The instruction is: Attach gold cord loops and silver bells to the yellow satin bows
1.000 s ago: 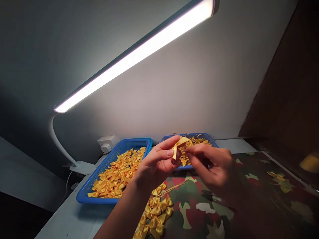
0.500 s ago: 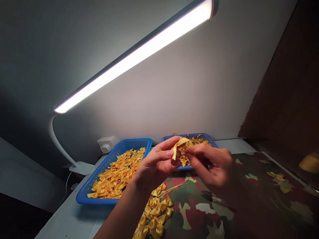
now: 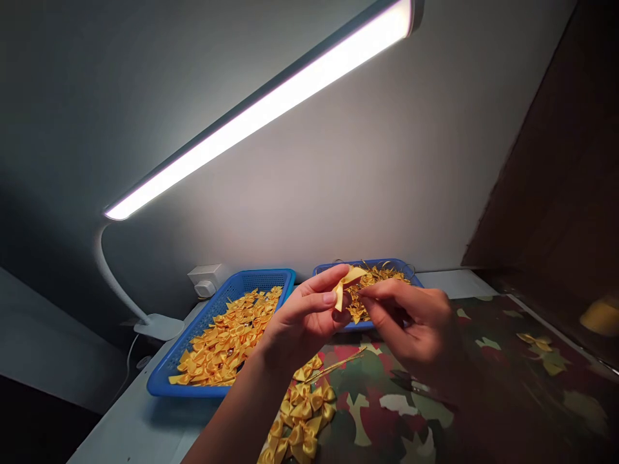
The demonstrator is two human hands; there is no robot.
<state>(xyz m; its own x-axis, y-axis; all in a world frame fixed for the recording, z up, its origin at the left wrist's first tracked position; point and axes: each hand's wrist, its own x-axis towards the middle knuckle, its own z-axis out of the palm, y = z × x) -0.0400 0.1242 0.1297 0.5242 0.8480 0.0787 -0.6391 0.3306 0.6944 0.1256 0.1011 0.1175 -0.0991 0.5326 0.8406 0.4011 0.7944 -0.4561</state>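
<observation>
Between the thumb and fingers of my left hand (image 3: 309, 306) is a yellow ribbon bow (image 3: 344, 287), its tails showing. Just right of it, my right hand (image 3: 411, 316) has thumb and index finger pinched together; what they hold, if anything, is too small to make out. Both hands are raised in front of a blue basket (image 3: 333, 265) of yellow bows and gold strands. Below my left hand, several finished yellow bows (image 3: 304, 409) lie on the camouflage-patterned cloth (image 3: 358, 386), with a gold cord (image 3: 338, 364) beside them.
A larger blue basket (image 3: 162, 380) full of yellow bows stands at the left. Behind it are a white plug box (image 3: 206, 280) and the lamp's base (image 3: 162, 327). The long lit lamp (image 3: 271, 109) hangs overhead. Dark scissors (image 3: 416, 385) lie under my right hand.
</observation>
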